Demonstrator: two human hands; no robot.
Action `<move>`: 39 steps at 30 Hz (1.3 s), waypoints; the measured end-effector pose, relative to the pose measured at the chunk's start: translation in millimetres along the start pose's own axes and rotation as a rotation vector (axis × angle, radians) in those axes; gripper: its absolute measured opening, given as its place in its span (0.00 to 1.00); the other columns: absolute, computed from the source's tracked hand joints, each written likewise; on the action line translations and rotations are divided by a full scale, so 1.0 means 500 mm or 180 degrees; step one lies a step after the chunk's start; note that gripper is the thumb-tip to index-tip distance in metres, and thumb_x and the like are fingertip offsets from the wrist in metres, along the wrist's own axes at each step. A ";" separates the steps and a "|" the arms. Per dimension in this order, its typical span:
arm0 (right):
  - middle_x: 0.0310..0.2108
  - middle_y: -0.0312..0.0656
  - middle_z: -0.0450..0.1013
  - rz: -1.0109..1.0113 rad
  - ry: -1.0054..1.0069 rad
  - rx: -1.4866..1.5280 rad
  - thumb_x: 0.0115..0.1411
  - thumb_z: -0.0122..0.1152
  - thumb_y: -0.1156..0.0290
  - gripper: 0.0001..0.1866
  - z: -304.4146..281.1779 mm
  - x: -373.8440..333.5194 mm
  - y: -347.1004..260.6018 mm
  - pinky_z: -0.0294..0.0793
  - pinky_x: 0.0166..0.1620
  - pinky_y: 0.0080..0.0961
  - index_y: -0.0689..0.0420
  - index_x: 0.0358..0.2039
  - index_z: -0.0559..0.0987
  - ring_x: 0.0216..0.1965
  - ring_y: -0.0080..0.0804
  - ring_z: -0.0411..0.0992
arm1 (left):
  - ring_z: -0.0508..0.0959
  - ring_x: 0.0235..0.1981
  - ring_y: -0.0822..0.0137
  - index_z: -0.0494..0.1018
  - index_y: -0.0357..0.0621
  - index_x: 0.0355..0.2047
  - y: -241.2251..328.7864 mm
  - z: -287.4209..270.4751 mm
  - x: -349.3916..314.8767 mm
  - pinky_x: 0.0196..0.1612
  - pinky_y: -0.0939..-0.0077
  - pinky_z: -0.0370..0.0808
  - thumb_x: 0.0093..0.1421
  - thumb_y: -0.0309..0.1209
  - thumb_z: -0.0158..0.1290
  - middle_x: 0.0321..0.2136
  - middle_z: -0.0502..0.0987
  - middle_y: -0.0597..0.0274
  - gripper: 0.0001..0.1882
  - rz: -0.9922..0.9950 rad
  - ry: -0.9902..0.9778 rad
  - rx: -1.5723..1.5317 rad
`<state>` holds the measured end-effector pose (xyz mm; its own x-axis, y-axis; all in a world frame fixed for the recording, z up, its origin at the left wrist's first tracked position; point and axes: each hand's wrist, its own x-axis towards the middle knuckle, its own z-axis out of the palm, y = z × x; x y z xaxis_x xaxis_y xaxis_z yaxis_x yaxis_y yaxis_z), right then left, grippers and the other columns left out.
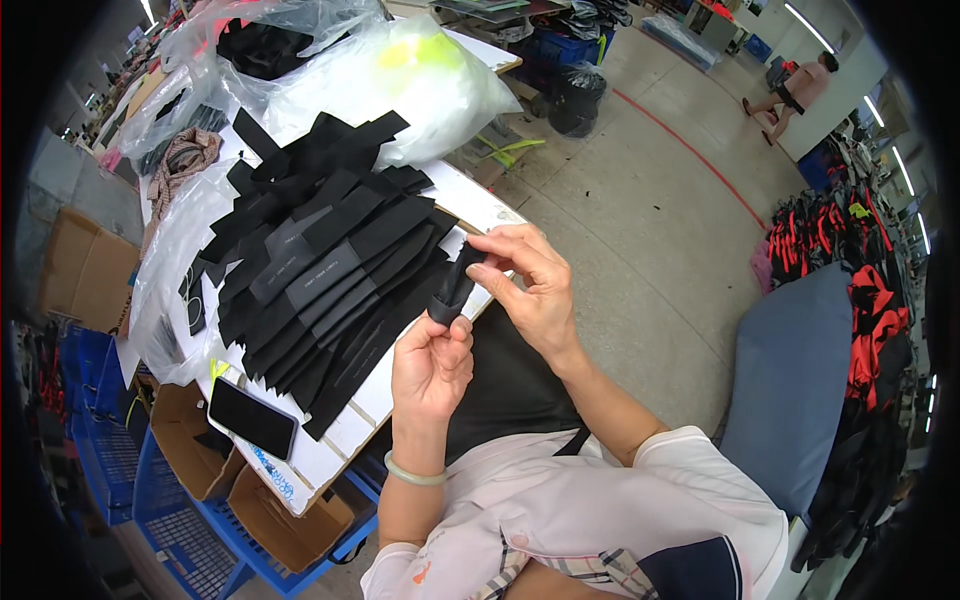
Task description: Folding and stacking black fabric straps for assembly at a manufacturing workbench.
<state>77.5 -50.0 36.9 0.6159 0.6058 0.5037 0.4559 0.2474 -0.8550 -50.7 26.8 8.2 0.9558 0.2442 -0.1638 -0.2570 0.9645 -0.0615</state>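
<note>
Two hands, one piece: the left hand [432,365] pinches the lower end of a folded black fabric strip [454,288], the right hand [535,290] gripping its upper end between thumb and fingers, right by the table's edge. Alongside on the white table [350,425], one glossy, flat phone [252,417] and one fanned heap of matte black strips [320,260], overlapping too thickly to count! Below, two open cardboard boxes [270,528], their insides hard to make out.
</note>
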 end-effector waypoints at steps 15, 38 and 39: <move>0.45 0.46 0.68 0.0367 -0.0199 0.0700 0.47 0.65 0.83 0.07 -0.006 0.009 0.003 0.75 0.42 0.23 0.64 0.26 0.74 0.43 0.29 0.71 | 0.70 0.11 0.67 0.64 0.33 0.50 -0.038 0.018 0.003 0.10 0.83 0.68 0.55 0.20 0.38 0.20 0.73 0.48 0.21 0.0992 0.0504 0.0916; 0.21 0.45 0.76 0.2582 -0.2287 0.1529 0.65 0.48 0.65 0.15 0.008 -0.062 -0.022 0.68 0.17 0.18 0.63 0.28 0.75 0.13 0.23 0.70 | 0.76 0.43 0.55 0.71 0.29 0.36 0.017 0.064 0.008 0.55 0.65 0.65 0.65 0.33 0.43 0.34 0.77 0.46 0.15 0.2056 -0.0241 0.2679; 0.20 0.43 0.76 0.1996 -0.2293 0.0851 0.64 0.48 0.66 0.15 0.010 -0.065 -0.028 0.68 0.17 0.18 0.63 0.26 0.75 0.12 0.22 0.70 | 0.77 0.41 0.54 0.71 0.28 0.37 0.021 0.062 0.008 0.55 0.65 0.65 0.64 0.31 0.43 0.29 0.78 0.47 0.14 0.1907 -0.0267 0.2491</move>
<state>47.9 -69.3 31.7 0.1180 0.9785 -0.1694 -0.0336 -0.1666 -0.9855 -45.2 41.2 37.7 0.7135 0.6909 0.1168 -0.5633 0.4665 0.6820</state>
